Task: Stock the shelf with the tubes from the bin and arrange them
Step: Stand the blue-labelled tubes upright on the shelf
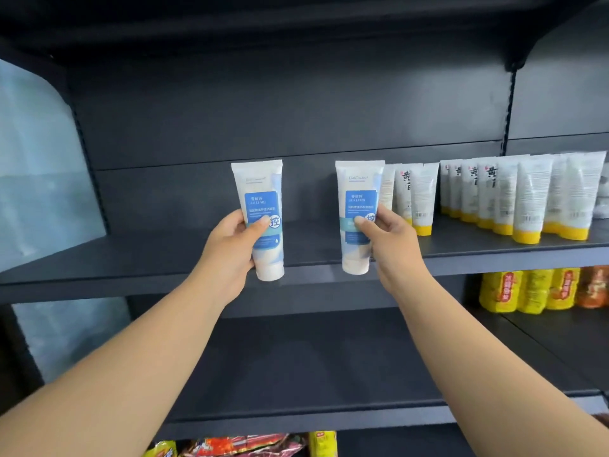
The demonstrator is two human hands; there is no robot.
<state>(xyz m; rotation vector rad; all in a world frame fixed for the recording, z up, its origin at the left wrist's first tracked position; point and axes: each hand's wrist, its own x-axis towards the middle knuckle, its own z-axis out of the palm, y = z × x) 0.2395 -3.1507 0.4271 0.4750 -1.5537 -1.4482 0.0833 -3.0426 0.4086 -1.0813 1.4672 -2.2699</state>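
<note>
I hold two white tubes with blue labels upright, caps down, in front of a dark shelf (pixel 164 255). My left hand (pixel 230 249) grips the left tube (pixel 263 192) around its lower half. My right hand (pixel 392 239) grips the right tube (pixel 357 189) the same way. Both tube caps hang level with the shelf's front edge; I cannot tell whether they touch the board. To the right of the right tube, several white tubes with yellow caps (pixel 527 199) stand in rows on the shelf. The bin is out of view.
The shelf's left half is bare dark board. A pale translucent panel (pixel 39 166) closes off the left side. Yellow and orange packets (pixel 527 290) sit on the lower shelf at right. More colourful packets (pixel 244 445) show at the bottom edge.
</note>
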